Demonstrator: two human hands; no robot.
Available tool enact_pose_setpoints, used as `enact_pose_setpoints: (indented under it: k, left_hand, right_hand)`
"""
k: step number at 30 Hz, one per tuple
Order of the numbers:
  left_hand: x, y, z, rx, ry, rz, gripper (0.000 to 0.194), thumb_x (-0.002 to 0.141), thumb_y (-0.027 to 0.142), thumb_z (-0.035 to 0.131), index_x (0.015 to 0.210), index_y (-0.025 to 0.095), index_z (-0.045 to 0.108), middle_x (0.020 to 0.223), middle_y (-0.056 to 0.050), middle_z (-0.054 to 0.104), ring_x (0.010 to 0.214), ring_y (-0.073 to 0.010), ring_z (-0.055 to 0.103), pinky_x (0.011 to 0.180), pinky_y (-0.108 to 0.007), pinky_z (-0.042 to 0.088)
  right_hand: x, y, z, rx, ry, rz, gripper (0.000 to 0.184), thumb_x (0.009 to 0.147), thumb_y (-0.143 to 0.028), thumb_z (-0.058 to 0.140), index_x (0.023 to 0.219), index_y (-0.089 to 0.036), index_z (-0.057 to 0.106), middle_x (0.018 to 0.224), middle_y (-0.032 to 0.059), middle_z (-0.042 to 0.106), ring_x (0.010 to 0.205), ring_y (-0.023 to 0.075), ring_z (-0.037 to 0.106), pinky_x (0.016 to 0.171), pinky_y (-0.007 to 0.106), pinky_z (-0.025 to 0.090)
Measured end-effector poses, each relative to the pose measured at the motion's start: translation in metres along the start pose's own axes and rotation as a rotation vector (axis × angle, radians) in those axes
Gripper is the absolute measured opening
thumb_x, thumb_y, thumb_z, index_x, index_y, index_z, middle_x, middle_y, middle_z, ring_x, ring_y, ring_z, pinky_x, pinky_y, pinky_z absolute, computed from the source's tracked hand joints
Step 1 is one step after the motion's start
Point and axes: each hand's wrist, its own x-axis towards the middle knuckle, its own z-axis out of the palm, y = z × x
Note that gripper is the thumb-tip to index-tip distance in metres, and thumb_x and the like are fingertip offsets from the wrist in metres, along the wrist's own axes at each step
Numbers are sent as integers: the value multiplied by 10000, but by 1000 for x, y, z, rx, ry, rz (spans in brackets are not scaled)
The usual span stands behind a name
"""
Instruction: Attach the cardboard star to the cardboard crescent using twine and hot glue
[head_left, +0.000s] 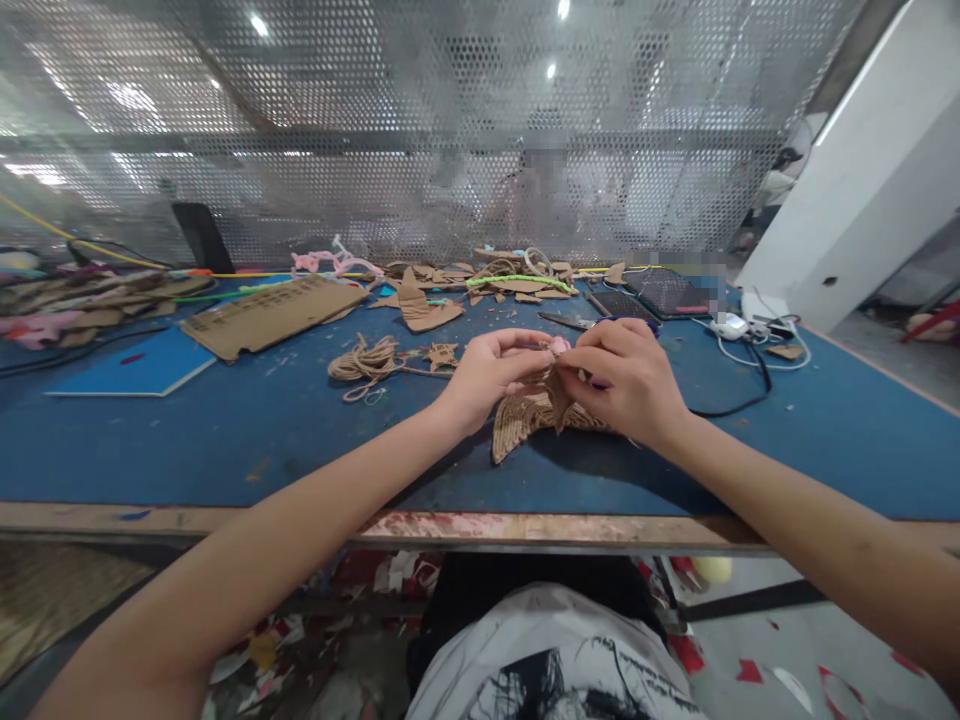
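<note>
Between both hands is a brown craft piece (516,430) with curved, wing-like sides, its face covered in rows of twine. My left hand (487,380) is closed, pinching the upper middle of this piece from the left. From the right, my right hand (634,385) pinches close to the same spot, fingertips almost meeting the left ones. A small pink bit (559,345) shows at the fingertips; its kind is unclear. My fingers hide much of the piece's middle and right side. A strand of twine runs from a coil (367,362) toward my left hand.
Scissors (566,321) lie just behind my right hand. Cardboard scraps (427,305) and a large cardboard sheet (274,312) lie farther back, with a blue board (139,358) at left. A phone (671,292), chargers and cables (757,325) sit at right. A perforated metal screen (450,130) stands behind the table.
</note>
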Motion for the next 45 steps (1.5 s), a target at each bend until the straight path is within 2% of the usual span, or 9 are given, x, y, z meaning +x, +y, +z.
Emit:
enact_pose_setpoints:
  k: [10, 14, 19, 22, 25, 33, 38, 41, 45]
  left_hand:
    - [1, -4, 1, 121, 47, 123, 334, 602, 383, 807, 839, 168, 714, 723, 5, 654, 592, -79, 551, 522, -181, 423]
    - [-1, -3, 2, 85, 84, 122, 323, 590, 353, 811, 843, 167, 730, 758, -15, 694, 607, -87, 570, 526, -182, 415]
    - [1, -2, 0, 13, 125, 112, 307, 570, 280, 825, 839, 164, 732, 815, -36, 729, 670, -119, 629, 558, -195, 450]
    - [3, -3, -1, -23, 128, 95, 305, 572, 259, 825, 839, 151, 725, 790, -37, 724, 660, -120, 637, 553, -199, 462]
    - [5, -3, -2, -76, 136, 86, 293, 579, 232, 818, 839, 143, 715, 795, -40, 723, 668, -124, 649, 574, -216, 493]
    - [6, -5, -5, -99, 143, 96, 281, 600, 221, 807, 847, 145, 696, 813, -36, 716, 683, -120, 651, 595, -224, 504]
    - [5, -4, -2, -110, 71, 81, 291, 599, 225, 813, 854, 149, 698, 845, -43, 725, 738, -133, 671, 636, -228, 507]
    - [4, -4, -2, -114, 29, 87, 300, 597, 233, 819, 857, 146, 698, 839, -46, 730, 758, -136, 679, 676, -234, 512]
    - [4, -4, -2, -81, 47, 89, 300, 607, 248, 816, 865, 151, 696, 805, -35, 724, 715, -122, 666, 631, -216, 500]
  right_hand:
    - [1, -7, -1, 97, 4, 137, 80, 840, -190, 583, 829, -218, 658, 801, 40, 657, 742, 166, 594, 733, 333, 414]
    - [3, -14, -7, 131, -18, 192, 96, 865, -243, 569, 821, -214, 648, 806, 48, 663, 771, 181, 599, 762, 355, 409]
    - [5, -14, -14, 380, -14, 309, 254, 946, -301, 410, 912, -205, 643, 852, 68, 631, 818, 192, 587, 746, 345, 437]
    - [6, -10, -14, 320, 24, 320, 191, 912, -297, 480, 941, -197, 640, 935, 88, 602, 914, 217, 574, 805, 363, 444]
    - [7, -8, -13, 229, 27, 277, 147, 908, -255, 492, 840, -209, 614, 860, 68, 585, 854, 205, 563, 777, 360, 440]
    - [9, -6, -14, 264, -103, 205, 412, 948, -323, 437, 550, -219, 423, 564, 2, 420, 559, 147, 408, 558, 320, 318]
    - [6, -3, -13, 424, 25, 419, 560, 954, -529, 350, 486, -220, 346, 533, 19, 410, 577, 161, 440, 599, 334, 353]
    - [5, 1, -8, 449, 62, 561, 474, 960, -517, 348, 594, -226, 429, 598, 6, 451, 589, 147, 449, 589, 303, 358]
    - [5, 7, -4, 449, -19, 539, 271, 956, -404, 418, 805, -222, 549, 677, -7, 527, 611, 133, 483, 589, 268, 373]
